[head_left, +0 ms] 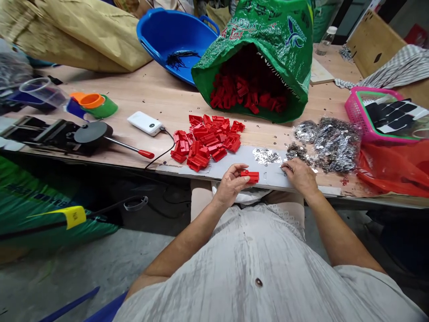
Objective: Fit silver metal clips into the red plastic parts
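My left hand point(231, 184) is closed on a small red plastic housing point(252, 177), held just over the table's front edge. To the right, my right hand point(299, 175) has its thumb and fingertips pinched together at the grey board point(234, 157). Whatever sits in that pinch is too small to make out. A pile of loose red housings point(208, 138) lies beyond my left hand. Between the hands and slightly farther back, flat shiny metal pieces point(266, 156) are spread on the board. Darker small metal parts point(298, 152) lie just behind my right hand.
A green sack point(295, 58) of red housings lies behind the pile, beside a blue basin point(150, 27). At left are a lever press point(94, 132) and a white power bank point(145, 123) with a cable. Bagged metal parts point(338, 143) and a pink basket point(355, 112) stand right.
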### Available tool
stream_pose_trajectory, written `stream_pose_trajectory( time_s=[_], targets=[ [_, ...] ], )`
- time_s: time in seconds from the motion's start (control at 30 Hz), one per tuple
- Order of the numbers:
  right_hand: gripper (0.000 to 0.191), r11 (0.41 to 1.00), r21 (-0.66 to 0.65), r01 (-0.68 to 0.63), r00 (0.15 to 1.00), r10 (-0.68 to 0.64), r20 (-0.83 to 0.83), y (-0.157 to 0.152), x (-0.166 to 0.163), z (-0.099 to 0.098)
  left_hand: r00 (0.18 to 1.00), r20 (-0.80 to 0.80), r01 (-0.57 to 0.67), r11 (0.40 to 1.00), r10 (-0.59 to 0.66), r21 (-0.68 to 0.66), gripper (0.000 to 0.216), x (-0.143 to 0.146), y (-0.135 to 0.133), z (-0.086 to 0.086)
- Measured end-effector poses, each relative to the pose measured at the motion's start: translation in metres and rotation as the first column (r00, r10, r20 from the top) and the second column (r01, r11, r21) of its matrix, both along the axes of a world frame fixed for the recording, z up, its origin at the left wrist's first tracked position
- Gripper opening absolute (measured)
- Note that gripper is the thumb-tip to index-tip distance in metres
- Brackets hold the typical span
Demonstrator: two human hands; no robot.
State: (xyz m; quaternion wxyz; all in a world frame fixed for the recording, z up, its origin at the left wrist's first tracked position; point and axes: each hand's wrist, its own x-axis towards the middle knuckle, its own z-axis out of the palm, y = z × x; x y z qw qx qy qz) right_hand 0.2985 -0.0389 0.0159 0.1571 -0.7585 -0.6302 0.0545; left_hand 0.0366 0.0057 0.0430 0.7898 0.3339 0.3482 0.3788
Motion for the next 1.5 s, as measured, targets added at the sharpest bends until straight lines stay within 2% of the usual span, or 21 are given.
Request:
stream_pose_trajectory(
  time_s=[0.2, 0.43, 0.53, 0.63, 0.8, 0.87, 1.0, 1.07, 1.1, 1.17, 1.23, 1.3, 1.37, 1.4, 1.43, 1.47, 1.5],
  targets=[
    [0.014, 0.999, 0.035, -0.014, 0.995, 0.017, -0.099, 0.012, 0.007, 0.002, 0.992, 0.039, 0.121, 0.986, -0.117, -0.114, 0.033, 0.003, -0.005, -0.005],
    [0.014, 0.992, 0.056, 0.109, 0.962, -0.092, -0.257, 0.014, 0.012, 0.006, 0.986, 0.094, 0.151, 0.978, -0.139, -0.142, 0.032, 0.013, -0.009, -0.010],
    [0.017, 0.990, 0.107, 0.088, 0.920, -0.040, -0.390, 0.010, 0.007, 0.010, 0.993, 0.035, 0.114, 0.992, -0.112, -0.051, 0.030, 0.017, -0.010, -0.009],
    [0.020, 0.991, 0.131, 0.021, 0.832, 0.055, -0.552, 0.004, -0.004, 0.016, 0.996, -0.083, 0.037, 0.995, -0.030, 0.090, 0.025, 0.019, -0.010, -0.008],
    [0.023, 0.992, 0.127, 0.006, 0.663, 0.091, -0.743, -0.007, -0.031, 0.025, 0.973, -0.217, 0.005, 0.929, 0.081, 0.369, 0.014, 0.019, -0.014, -0.009],
    [0.021, 0.987, 0.158, 0.024, 0.679, 0.100, -0.728, -0.012, -0.041, 0.028, 0.966, -0.240, 0.016, 0.905, 0.095, 0.425, 0.019, 0.018, -0.018, -0.010],
    [0.016, 0.973, 0.221, 0.062, 0.784, 0.090, -0.614, -0.020, -0.056, 0.034, 0.954, -0.271, 0.023, 0.872, 0.126, 0.489, 0.034, 0.015, -0.024, -0.013],
    [0.016, 0.971, 0.234, 0.041, 0.813, 0.104, -0.573, -0.023, -0.060, 0.036, 0.931, -0.300, 0.028, 0.777, 0.210, 0.629, 0.037, 0.015, -0.024, -0.016],
    [0.016, 0.970, 0.244, 0.021, 0.826, 0.121, -0.550, -0.024, -0.062, 0.036, 0.914, -0.306, 0.039, 0.693, 0.267, 0.720, 0.038, 0.015, -0.024, -0.017],
    [0.014, 0.962, 0.272, -0.019, 0.854, 0.158, -0.497, -0.025, -0.065, 0.036, 0.885, -0.286, 0.078, 0.488, 0.368, 0.869, 0.042, 0.014, -0.022, -0.020],
    [0.012, 0.954, 0.297, -0.043, 0.876, 0.179, -0.448, -0.025, -0.068, 0.036, 0.870, -0.257, 0.117, 0.329, 0.422, 0.937, 0.046, 0.013, -0.021, -0.021],
    [0.009, 0.950, 0.305, -0.066, 0.883, 0.198, -0.425, -0.025, -0.069, 0.037, 0.864, -0.245, 0.142, 0.255, 0.439, 0.957, 0.049, 0.013, -0.021, -0.021],
    [0.008, 0.947, 0.307, -0.098, 0.879, 0.227, -0.418, -0.024, -0.070, 0.037, 0.868, -0.256, 0.157, 0.253, 0.426, 0.955, 0.048, 0.012, -0.022, -0.020],
    [0.008, 0.944, 0.308, -0.116, 0.876, 0.244, -0.417, -0.024, -0.070, 0.037, 0.873, -0.267, 0.159, 0.280, 0.408, 0.947, 0.047, 0.012, -0.023, -0.020],
    [0.007, 0.943, 0.308, -0.130, 0.872, 0.256, -0.418, -0.024, -0.070, 0.037, 0.879, -0.281, 0.152, 0.333, 0.384, 0.930, 0.045, 0.012, -0.024, -0.020],
    [0.007, 0.943, 0.305, -0.135, 0.868, 0.261, -0.423, -0.024, -0.070, 0.037, 0.890, -0.293, 0.132, 0.417, 0.351, 0.899, 0.043, 0.012, -0.024, -0.019],
    [0.008, 0.945, 0.298, -0.132, 0.864, 0.258, -0.433, -0.025, -0.070, 0.037, 0.907, -0.291, 0.094, 0.525, 0.306, 0.846, 0.041, 0.013, -0.024, -0.019]
  ],
)
